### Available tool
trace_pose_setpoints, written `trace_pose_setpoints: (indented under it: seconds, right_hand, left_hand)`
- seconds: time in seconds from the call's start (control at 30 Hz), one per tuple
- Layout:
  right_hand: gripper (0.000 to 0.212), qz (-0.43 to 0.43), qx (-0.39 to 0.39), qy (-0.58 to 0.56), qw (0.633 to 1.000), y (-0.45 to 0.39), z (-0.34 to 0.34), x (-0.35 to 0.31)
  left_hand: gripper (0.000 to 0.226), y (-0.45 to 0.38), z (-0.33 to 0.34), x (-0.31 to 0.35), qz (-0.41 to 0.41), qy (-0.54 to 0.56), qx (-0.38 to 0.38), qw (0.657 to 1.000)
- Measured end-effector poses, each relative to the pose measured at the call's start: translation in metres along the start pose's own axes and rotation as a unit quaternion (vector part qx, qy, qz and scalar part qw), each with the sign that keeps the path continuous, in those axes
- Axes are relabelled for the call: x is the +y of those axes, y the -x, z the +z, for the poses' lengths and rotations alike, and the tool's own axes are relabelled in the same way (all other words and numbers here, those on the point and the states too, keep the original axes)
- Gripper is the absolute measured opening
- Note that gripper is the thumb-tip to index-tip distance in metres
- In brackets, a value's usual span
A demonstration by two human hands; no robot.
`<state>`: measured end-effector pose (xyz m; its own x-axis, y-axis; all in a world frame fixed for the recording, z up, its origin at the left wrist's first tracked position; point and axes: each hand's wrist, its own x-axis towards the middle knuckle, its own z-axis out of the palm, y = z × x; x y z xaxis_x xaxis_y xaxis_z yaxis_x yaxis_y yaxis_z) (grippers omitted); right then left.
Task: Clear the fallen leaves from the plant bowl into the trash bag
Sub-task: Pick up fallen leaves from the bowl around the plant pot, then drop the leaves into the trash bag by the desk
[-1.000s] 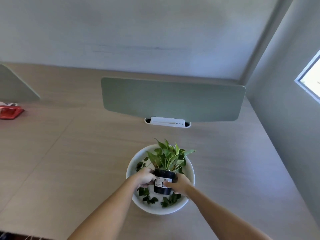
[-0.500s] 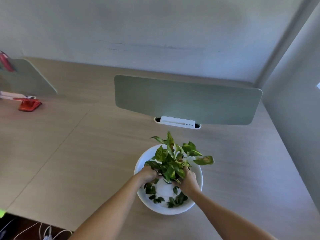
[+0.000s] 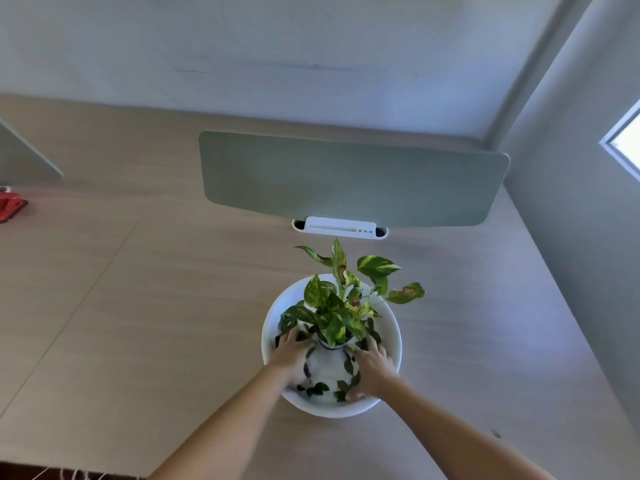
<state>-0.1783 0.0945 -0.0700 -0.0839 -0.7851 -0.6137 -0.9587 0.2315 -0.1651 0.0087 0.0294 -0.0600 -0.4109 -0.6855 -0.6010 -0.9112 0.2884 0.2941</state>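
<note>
Both hands are down inside the white plant bowl [image 3: 393, 327], which sits on the bench [image 3: 138, 306] near the person and just in front of a green divider panel [image 3: 353, 178]. The left hand [image 3: 292, 356] lies spread over the bowl's left side; the right hand [image 3: 372, 363] lies spread over the right, fingers loose, neither clamped on anything I can make out. Between them, toward the far side, stands the potted plant [image 3: 341, 303]. Dark fallen leaves [image 3: 320, 388] lie scattered on the bowl floor, mostly along the near curve. The step looks like gathering: best to sweep both palms inward and nearward, herding leaves into one pile without knocking the pot, then pinch the pile. No trash bag is in view.
</note>
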Motion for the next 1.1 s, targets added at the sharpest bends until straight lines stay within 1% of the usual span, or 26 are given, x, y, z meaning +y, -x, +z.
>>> trace_pose_setpoints:
  seconds: [0.03,0.07,0.1,0.13,0.17,0.2,0.27,0.33,0.37,0.4,0.43,0.47,0.5,0.53,0.57,0.6,0.63,0.7,0.77,0.83,0.9,1.03,1.1]
  right_hand:
    - [0.094,-0.005,0.022,-0.010,1.000,0.002,0.003,-0.001]
    - [0.076,-0.011,0.047,-0.026,0.998,0.004,0.007,-0.001]
    - [0.057,-0.019,0.074,-0.045,0.996,0.005,0.009,-0.001]
    - [0.041,-0.023,0.096,-0.070,0.993,0.008,0.013,-0.001]
    - [0.031,-0.023,0.111,-0.090,0.989,0.009,0.014,-0.002]
    - [0.025,-0.020,0.123,-0.104,0.987,0.011,0.016,-0.001]
    - [0.023,-0.005,0.136,-0.121,0.983,0.013,0.016,-0.002]
    - [0.023,0.025,0.138,-0.166,0.976,0.013,0.015,-0.004]
    - [0.022,0.041,0.145,-0.205,0.967,0.012,0.013,-0.004]
    - [0.019,0.064,0.158,-0.258,0.951,0.013,0.014,-0.005]
    - [0.017,0.083,0.174,-0.312,0.930,0.013,0.011,-0.005]
    - [0.015,0.105,0.188,-0.367,0.905,0.012,0.009,-0.005]
    - [0.016,0.134,0.196,-0.435,0.869,0.013,0.008,-0.005]
    - [0.018,0.159,0.196,-0.499,0.829,0.013,0.007,-0.005]
    - [0.019,0.174,0.190,-0.555,0.791,0.015,0.005,-0.005]
    - [0.016,0.185,0.183,-0.601,0.756,0.017,0.005,-0.004]
    - [0.011,0.194,0.175,-0.641,0.722,0.020,0.007,-0.001]
    - [0.009,0.193,0.166,-0.697,0.670,0.027,0.009,0.003]
    - [0.008,0.180,0.165,-0.740,0.627,0.037,0.011,0.010]
    - [0.010,0.164,0.170,-0.772,0.591,0.053,0.013,0.023]
    - [0.016,0.150,0.173,-0.794,0.563,0.070,0.015,0.038]
    - [0.019,0.131,0.201,-0.823,0.515,0.116,0.027,0.081]
    - [0.019,0.137,0.219,-0.828,0.498,0.143,0.039,0.107]
  left_hand:
    - [0.064,0.000,0.007,0.000,0.012,0.016,0.046,0.999]
    - [0.048,0.001,0.012,-0.001,0.018,0.073,0.089,0.993]
    - [0.036,0.002,0.015,-0.003,0.001,0.180,0.122,0.976]
    - [0.028,0.006,0.015,-0.002,-0.029,0.311,0.131,0.941]
    - [0.023,0.008,0.014,-0.002,-0.053,0.418,0.122,0.899]
    - [0.019,0.009,0.012,-0.003,-0.074,0.482,0.109,0.866]
    - [0.015,0.010,0.007,-0.009,-0.059,0.469,0.094,0.876]
    - [0.015,0.005,0.007,-0.019,-0.032,0.391,0.104,0.914]
    - [0.011,0.002,0.006,-0.021,-0.020,0.336,0.132,0.932]
    - [0.007,-0.002,0.005,-0.024,-0.006,0.308,0.159,0.938]
    - [0.007,-0.003,0.002,-0.027,-0.011,0.337,0.170,0.926]
    - [0.008,-0.005,-0.002,-0.029,-0.023,0.412,0.156,0.898]
    - [0.010,-0.006,-0.006,-0.030,-0.038,0.488,0.118,0.864]
    - [0.013,-0.007,-0.011,-0.030,-0.051,0.563,0.079,0.821]
    - [0.015,-0.008,-0.013,-0.031,-0.063,0.607,0.045,0.791]
    - [0.016,-0.008,-0.014,-0.031,-0.070,0.635,0.013,0.769]
    - [0.017,-0.006,-0.014,-0.027,-0.073,0.649,-0.010,0.757]
    - [0.017,-0.002,-0.011,-0.021,-0.075,0.669,-0.040,0.739]
    - [0.017,0.003,-0.004,-0.009,-0.068,0.675,-0.071,0.731]
    - [0.017,0.010,0.002,0.011,-0.048,0.664,-0.101,0.739]
    - [0.019,0.016,0.011,0.034,-0.029,0.657,-0.125,0.743]
    - [0.020,0.027,0.031,0.095,0.008,0.660,-0.165,0.733]
    - [0.020,0.034,0.046,0.133,0.032,0.640,-0.173,0.748]
